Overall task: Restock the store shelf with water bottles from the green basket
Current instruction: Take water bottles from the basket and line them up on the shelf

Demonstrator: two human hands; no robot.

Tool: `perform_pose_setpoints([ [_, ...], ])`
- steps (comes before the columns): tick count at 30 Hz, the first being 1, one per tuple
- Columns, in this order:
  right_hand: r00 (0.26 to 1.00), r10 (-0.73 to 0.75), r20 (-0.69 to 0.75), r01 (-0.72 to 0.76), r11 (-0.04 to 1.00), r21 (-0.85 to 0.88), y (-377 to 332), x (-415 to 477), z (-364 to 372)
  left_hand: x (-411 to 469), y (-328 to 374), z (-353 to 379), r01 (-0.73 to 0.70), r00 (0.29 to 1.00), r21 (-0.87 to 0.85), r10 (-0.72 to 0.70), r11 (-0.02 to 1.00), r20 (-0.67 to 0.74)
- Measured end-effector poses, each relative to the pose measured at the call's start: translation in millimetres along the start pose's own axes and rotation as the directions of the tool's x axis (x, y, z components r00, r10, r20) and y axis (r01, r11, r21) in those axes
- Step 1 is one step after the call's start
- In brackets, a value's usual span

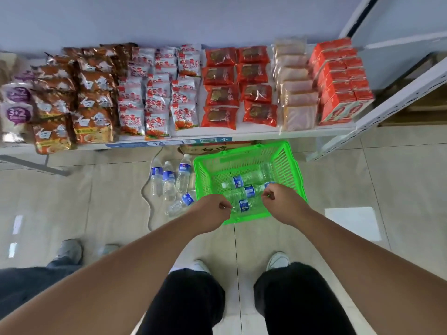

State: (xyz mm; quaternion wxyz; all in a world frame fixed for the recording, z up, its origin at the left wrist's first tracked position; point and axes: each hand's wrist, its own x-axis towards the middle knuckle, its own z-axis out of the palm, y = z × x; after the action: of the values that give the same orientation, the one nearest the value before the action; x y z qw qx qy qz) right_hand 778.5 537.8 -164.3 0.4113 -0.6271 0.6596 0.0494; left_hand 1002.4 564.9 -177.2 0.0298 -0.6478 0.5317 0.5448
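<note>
We saw a tiled floor (96,201) running under a white store shelf (254,134), which was packed with rows of snack packets (157,97) and, at its right end, red cartons (338,93). The green basket (294,170) sat below the shelf's front edge, with several water bottles (244,180) lying on their sides inside it. Just left of the basket, three bottles (168,177) stood upright on the floor and a fourth (182,201) lay tipped beside them. Our left hand (212,211) and right hand (278,199) hung over the basket's near edge, each curled into a fist. A green sliver showed at the right fist, possibly a thin handle, but we could not tell whether either hand held anything.
</note>
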Motion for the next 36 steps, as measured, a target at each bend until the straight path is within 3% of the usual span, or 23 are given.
perform_pose_setpoints([
  [4,1.0,0.015,-0.012,-0.015,1.0,-0.011,52,76,61,99,-35,47,0.01,1.0,-0.02,-0.011,1.0,-0.027],
  [11,0.997,0.001,-0.081,-0.002,1.0,-0.003,138,196,138,258,-110,124,-0.008,1.0,0.185,0.01,0.983,-0.01],
  [22,0.996,-0.01,0.094,0.019,0.995,-0.098,167,244,169,341,-179,163,0.115,0.988,0.307,-0.139,0.945,0.059],
  [32,0.986,-0.134,0.097,0.134,0.991,-0.001,139,255,162,384,-194,191,0.319,0.942,-0.018,-0.315,0.948,0.112],
  [36,0.977,-0.164,0.136,0.158,0.986,0.055,127,259,168,400,-203,203,0.383,0.924,-0.263,-0.361,0.886,0.129],
])
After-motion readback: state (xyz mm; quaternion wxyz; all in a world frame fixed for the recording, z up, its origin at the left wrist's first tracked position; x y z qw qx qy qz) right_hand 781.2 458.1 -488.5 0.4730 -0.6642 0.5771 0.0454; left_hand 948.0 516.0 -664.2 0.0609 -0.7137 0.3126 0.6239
